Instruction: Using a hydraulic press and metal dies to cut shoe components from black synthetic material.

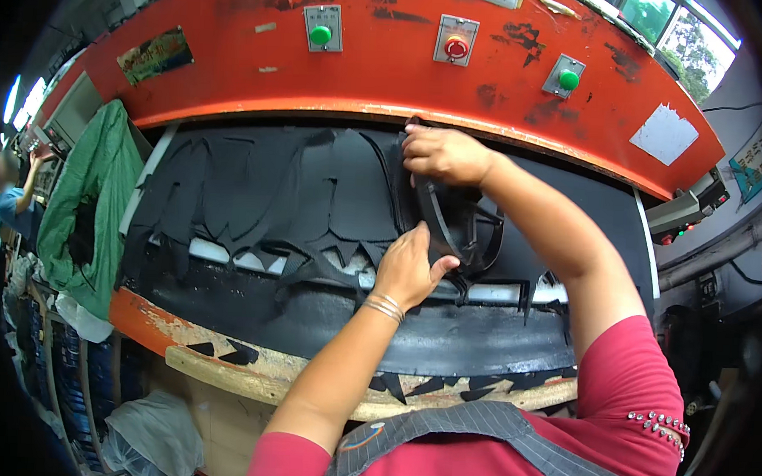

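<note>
A black curved metal cutting die [437, 220] with inner cross-bars is tilted over a black sheet [561, 203]. Its far end is in the closed fingers of my right hand [446, 156]. At the near-left edge of the die, my left hand [407, 269] grips it, fingers along the rim and thumb apart at the lower end. Left of the die, the black sheet material [315, 184] has several cut outlines. Ragged black strips [312, 265] hang at its near edge, with white showing between them.
Behind the sheet runs an orange press beam [371, 76] with green buttons [321, 35] and a red button [456, 47]. A worn wooden bar [230, 376] with black scraps edges the front. Green cloth [93, 208] hangs at left. Farther left is another person [21, 197].
</note>
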Demonstrator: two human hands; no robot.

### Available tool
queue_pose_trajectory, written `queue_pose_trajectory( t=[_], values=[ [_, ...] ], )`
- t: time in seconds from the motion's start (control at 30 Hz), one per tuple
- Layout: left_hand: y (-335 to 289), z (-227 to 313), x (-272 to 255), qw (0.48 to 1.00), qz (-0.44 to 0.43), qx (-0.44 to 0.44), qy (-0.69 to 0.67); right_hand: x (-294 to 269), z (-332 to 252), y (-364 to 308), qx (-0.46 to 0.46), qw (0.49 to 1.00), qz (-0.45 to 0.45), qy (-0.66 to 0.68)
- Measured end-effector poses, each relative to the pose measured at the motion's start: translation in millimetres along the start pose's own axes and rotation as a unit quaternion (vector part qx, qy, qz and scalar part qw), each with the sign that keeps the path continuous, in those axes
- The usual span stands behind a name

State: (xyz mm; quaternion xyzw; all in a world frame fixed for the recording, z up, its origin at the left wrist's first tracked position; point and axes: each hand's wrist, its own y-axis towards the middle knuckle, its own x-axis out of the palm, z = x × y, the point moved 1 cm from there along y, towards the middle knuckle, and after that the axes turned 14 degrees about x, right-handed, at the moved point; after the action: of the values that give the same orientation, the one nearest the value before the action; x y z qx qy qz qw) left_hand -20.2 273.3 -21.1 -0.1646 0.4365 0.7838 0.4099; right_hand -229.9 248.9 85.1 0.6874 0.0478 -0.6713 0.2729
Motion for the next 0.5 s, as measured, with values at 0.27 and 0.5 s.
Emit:
queue_pose_trajectory(
  t=[0.27,0.5],
  values=[
    [19,5,-12,0.988,-0.147,-0.026,0.05,-164,-42,-71,0.154,0.95,0.126,-0.242],
    [17,14,-21,0.998,-0.02,0.043,0.039,-255,-116,-127,0.476,0.813,0.05,-0.331]
  ],
)
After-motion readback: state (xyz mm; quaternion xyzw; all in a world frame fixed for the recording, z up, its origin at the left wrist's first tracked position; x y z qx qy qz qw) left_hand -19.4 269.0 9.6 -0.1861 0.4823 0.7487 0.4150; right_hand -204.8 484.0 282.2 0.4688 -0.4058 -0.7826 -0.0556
